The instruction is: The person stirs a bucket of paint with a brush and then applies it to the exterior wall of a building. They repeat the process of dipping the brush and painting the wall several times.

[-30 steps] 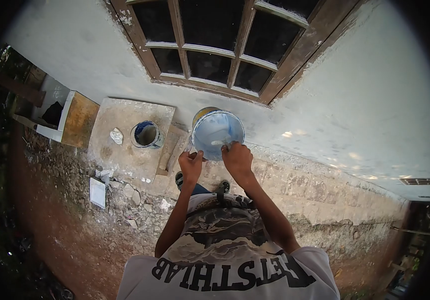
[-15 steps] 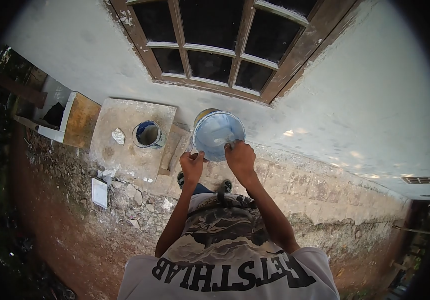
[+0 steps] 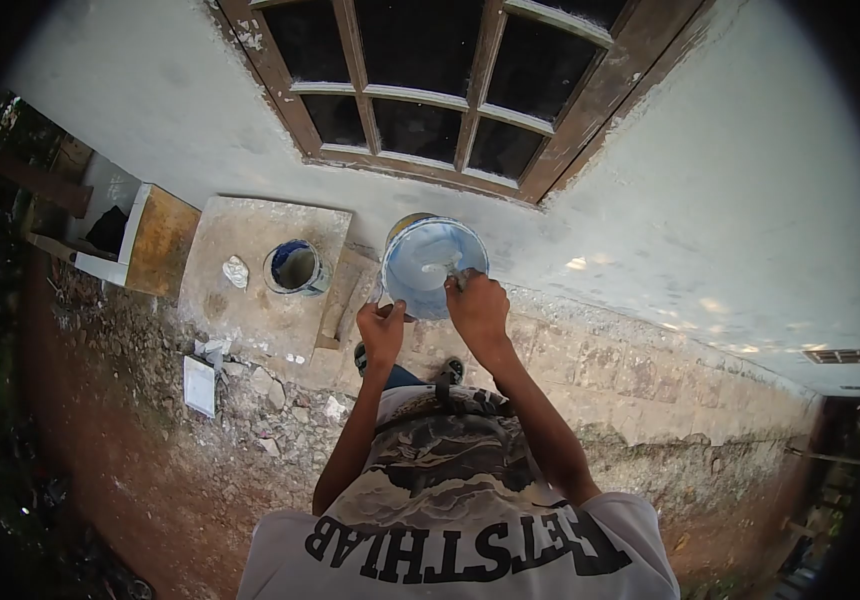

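A round bucket (image 3: pixel 412 262) with bluish-white paint inside is in front of me, close to the wall. At its near left edge, my left hand (image 3: pixel 382 332) is closed on the rim or handle. My right hand (image 3: pixel 477 306) grips the handle of a tool, probably a brush (image 3: pixel 445 269), whose pale end is inside the bucket. The exact shape of the tool is hard to make out. Left of the bucket, a smaller can (image 3: pixel 297 267) with blue stains stands on a pale board (image 3: pixel 213 232), beside a crumpled white lump (image 3: pixel 236 271).
A brown-framed window (image 3: pixel 420 97) is set in the whitish wall (image 3: pixel 680 200) ahead. A wooden box (image 3: pixel 160 240) stands at the left. Rubble and a white flat container (image 3: pixel 200 386) lie on the ground. A stone ledge (image 3: pixel 630 375) runs along the wall.
My right hand has moved slightly up and left over the bucket, and more of the tool's pale end shows. The bucket and my left hand have shifted very slightly left.
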The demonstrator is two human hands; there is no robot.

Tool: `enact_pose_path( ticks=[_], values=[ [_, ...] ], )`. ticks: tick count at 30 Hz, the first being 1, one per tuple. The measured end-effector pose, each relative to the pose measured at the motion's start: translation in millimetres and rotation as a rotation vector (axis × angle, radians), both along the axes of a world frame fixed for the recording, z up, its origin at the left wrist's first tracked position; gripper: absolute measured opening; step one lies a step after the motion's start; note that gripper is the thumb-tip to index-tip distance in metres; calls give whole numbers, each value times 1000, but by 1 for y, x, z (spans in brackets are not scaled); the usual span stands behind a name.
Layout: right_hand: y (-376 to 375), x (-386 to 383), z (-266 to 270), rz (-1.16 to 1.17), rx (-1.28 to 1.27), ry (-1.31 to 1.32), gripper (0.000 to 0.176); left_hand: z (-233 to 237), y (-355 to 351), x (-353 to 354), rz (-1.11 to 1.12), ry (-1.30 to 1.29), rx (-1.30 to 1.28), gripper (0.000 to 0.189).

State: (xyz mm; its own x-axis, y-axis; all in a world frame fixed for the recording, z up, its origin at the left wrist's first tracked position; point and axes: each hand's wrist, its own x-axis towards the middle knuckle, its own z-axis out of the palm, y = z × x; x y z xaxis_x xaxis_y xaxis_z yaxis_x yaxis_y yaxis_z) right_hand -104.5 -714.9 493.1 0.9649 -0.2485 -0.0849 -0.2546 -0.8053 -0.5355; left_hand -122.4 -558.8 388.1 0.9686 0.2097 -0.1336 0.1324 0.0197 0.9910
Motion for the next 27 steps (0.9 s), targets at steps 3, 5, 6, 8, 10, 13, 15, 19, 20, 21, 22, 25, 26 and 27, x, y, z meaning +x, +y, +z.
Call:
enact_pose_path(
  ticks=[3, 5, 6, 8, 10, 13, 15, 19, 20, 21, 22, 25, 26, 27],
  values=[
    [0, -8, -9, 27, -51, 48, 30, 2, -3, 0, 5, -12, -25, 15],
    [5, -10, -14, 56, -46, 77, 30, 2, -4, 0, 8, -25, -46, 15],
    [10, -9, -17, 84, -41, 107, 30, 3, -5, 0, 2, -18, -30, 16],
    [18, -2, -32, 91, -10, 84, 30, 4, -7, -2, -8, -9, -13, 16],
    [22, 5, -36, 97, 22, 65, 30, 5, -8, -4, -12, 12, 26, 16],
    [22, 9, -30, 66, 47, -23, 31, 5, -7, -3, -5, 3, 4, 16],
    [14, 7, -21, 6, 68, -70, 31, 4, -6, -3, 7, 4, -7, 16],
    [-3, -2, -13, -10, -9, -17, 31, 4, -5, -2, 17, 12, 8, 16],
    [-4, -4, -14, 2, -44, 21, 31, 4, -6, -2, 16, 12, 8, 16],
    [-5, -6, -14, 15, -79, 58, 31, 4, -6, -2, 20, 7, 7, 16],
    [-5, -8, -16, 12, -78, 57, 31, 3, -7, -1, 23, 1, 6, 17],
    [-1, -6, -24, 68, -103, 126, 31, 5, -9, -2, 13, -16, 28, 19],
    [0, -3, -26, 50, -100, 122, 31, 6, -10, -2, 12, -18, 29, 19],
    [0, 0, -27, 31, -98, 118, 31, 5, -11, -2, 19, -31, 27, 19]
  ],
)
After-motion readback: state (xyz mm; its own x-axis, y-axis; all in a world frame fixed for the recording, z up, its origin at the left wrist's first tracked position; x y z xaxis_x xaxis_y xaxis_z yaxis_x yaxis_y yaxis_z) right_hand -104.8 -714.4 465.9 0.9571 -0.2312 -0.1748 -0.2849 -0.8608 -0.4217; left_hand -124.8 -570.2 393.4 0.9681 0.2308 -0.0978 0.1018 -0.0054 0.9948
